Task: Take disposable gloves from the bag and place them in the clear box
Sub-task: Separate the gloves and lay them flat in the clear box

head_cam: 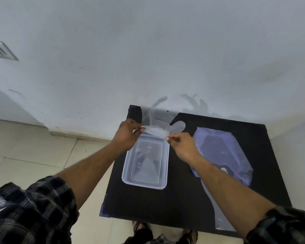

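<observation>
Plaid sleeves (33,208) fill the bottom corners, both bare forearms reaching out over a black table (183,199). Clear box (145,161) is the landmark — open, lying flat on the table, and I can't tell if anything is in it yet. Just above the box's far end, a thin clear glove (157,130) is stretched between both hands. Left hand (128,136) pinches its left edge with thumb and fingertips closed tight, other fingers curled. Right hand (182,147) pinches the right edge the same way, at the box's far right corner. Glove's thumb lobe pokes up beyond the box. Right of the box lies the bag (224,154), bluish see-through plastic, flat and crumpled, partly under the right forearm.

Handling guess: the glove is featherlight film — limp, clingy, slippery, easy to tear or to pull up doubled. Best gripped at the cuff edge with fingertip pinches, then lowered and pressed into the box so it doesn't float out.

No brand, label or readable writing on box, bag or glove.
</observation>
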